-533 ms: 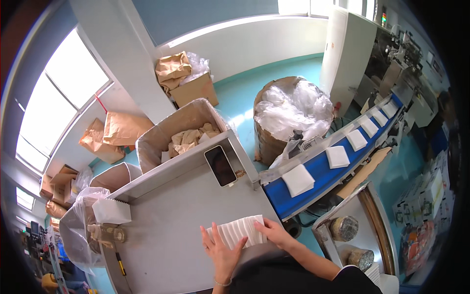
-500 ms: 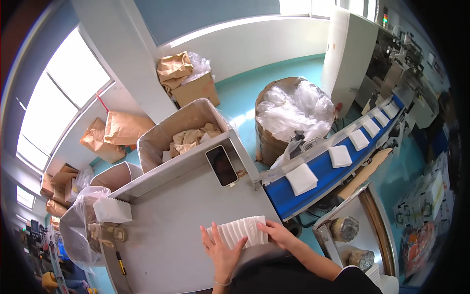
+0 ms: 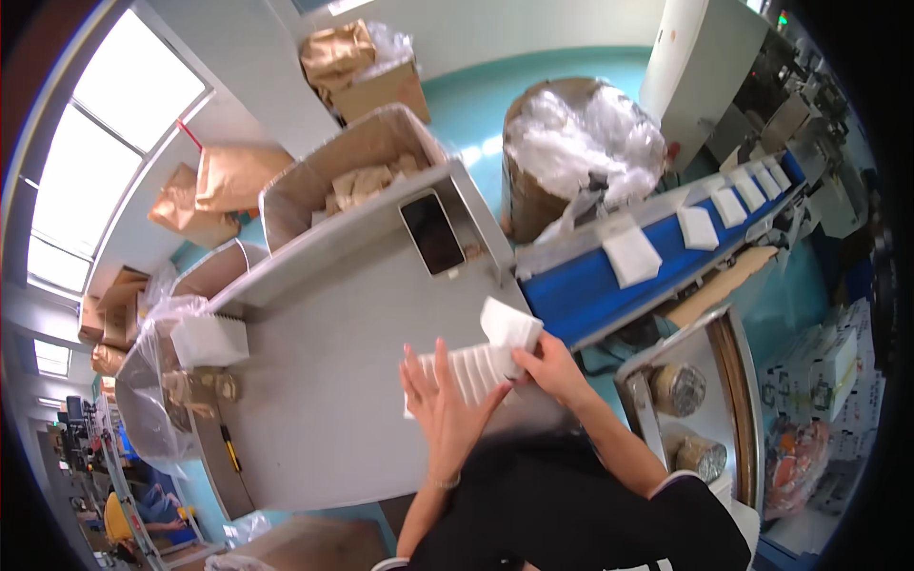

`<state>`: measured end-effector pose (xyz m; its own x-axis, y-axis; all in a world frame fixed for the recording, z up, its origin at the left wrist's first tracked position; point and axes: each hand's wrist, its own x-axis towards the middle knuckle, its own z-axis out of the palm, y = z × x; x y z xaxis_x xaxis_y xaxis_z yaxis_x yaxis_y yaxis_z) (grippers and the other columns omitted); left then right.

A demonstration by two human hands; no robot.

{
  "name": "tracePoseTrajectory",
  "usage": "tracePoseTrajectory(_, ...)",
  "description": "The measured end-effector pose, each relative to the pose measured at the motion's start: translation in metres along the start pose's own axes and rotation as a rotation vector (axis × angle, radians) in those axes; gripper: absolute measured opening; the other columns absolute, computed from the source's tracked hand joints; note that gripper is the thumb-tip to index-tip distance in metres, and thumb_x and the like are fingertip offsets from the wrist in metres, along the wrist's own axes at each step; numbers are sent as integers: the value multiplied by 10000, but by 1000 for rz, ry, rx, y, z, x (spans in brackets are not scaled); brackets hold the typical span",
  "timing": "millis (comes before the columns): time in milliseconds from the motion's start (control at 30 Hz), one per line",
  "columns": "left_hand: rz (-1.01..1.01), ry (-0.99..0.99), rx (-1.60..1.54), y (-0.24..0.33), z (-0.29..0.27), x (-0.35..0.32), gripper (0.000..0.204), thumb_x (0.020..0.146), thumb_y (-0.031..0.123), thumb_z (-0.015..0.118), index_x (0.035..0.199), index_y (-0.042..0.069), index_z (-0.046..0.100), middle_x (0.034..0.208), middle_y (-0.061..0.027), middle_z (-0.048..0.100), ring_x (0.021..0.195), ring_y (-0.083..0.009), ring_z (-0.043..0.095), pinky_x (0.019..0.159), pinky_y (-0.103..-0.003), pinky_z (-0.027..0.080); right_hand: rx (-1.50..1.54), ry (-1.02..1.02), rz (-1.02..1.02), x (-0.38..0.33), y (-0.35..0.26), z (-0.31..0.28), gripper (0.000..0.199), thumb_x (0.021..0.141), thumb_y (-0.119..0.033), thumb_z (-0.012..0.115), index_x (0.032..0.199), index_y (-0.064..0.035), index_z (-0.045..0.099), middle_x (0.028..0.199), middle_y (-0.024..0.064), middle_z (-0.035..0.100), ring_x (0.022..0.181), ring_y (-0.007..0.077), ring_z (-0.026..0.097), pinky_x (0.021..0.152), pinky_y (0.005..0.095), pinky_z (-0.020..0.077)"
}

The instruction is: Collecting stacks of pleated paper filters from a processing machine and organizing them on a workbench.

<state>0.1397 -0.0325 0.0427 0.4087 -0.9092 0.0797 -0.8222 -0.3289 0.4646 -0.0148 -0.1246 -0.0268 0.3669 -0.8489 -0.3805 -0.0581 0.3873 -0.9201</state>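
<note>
Grip of L. hand [image 3: 447,411] is spread, unclenched, agst. row of folded white napkins [image 3: 468,373], located at near R side of surface [image 3: 324,419]. By grip of R. hand [image 3: 552,369], a tilted napkin [image 3: 511,325] is apparently pinched at row's R end. Est. progress: row mostly gathered; tilted pc. not yet aligned. Farther R, on blue belt [image 3: 571,298], several loose napkins [image 3: 630,257] are left ungathered.

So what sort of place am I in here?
Probably a factory or packing area: a blue conveyor belt carries a row of white folded pieces, a large round bin holds clear plastic, and there's a metal worktable before you.
</note>
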Motion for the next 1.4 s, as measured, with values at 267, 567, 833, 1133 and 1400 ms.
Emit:
tracePoseTrajectory(267, -64, 80, 67, -20, 26, 9, 863, 684, 493, 783, 1406, 155, 453, 1520, -227, 234, 1370, -514, 200, 974, -624, 321, -472, 314, -143, -16, -39, -13, 231, 864, -133, 603, 1026, 31, 589, 781, 100, 660, 635, 151, 622, 564, 308, 494)
tracePoseTrajectory(567, -67, 42, 45, -11, 26, 8, 858, 711, 552, 765, 1400, 144, 458, 1516, -225, 243, 1370, -517, 189, 961, -635, 317, 109, -117, 163, -11, -7, 14, 268, 929, -221, 606, 1069, 7, 604, 865, 89, 664, 703, 170, 632, 591, 307, 489)
tracePoseTrajectory(833, -78, 63, 30, -10, 24, 11, 828, 715, 513, 772, 1394, 151, 468, 1512, -223, 253, 1372, -512, 186, 963, -632, 320, 628, 233, 285, -2, 18, -19, 315, 991, -252, 546, 1215, -32, 553, 999, 90, 650, 776, 155, 630, 659, 267, 493)
tracePoseTrajectory(1133, -47, 98, 37, -7, 27, 11, 787, 728, 480, 762, 1389, 161, 477, 1508, -220, 265, 1363, -517, 210, 942, -631, 347, -333, -8, -227, 29, 12, 15, 419, 1021, -361, 455, 1239, -14, 548, 1038, 87, 631, 828, 164, 572, 744, 299, 488)
tracePoseTrajectory(1400, -142, 88, -345, -20, 16, 7, 883, 772, 366, 789, 1461, 57, 331, 1515, -272, 197, 1369, -438, 291, 1068, -497, 339, -381, 35, -200, -16, -23, 28, 515, 927, -393, 628, 1194, 42, 557, 1022, 128, 650, 923, 175, 609, 824, 306, 489)
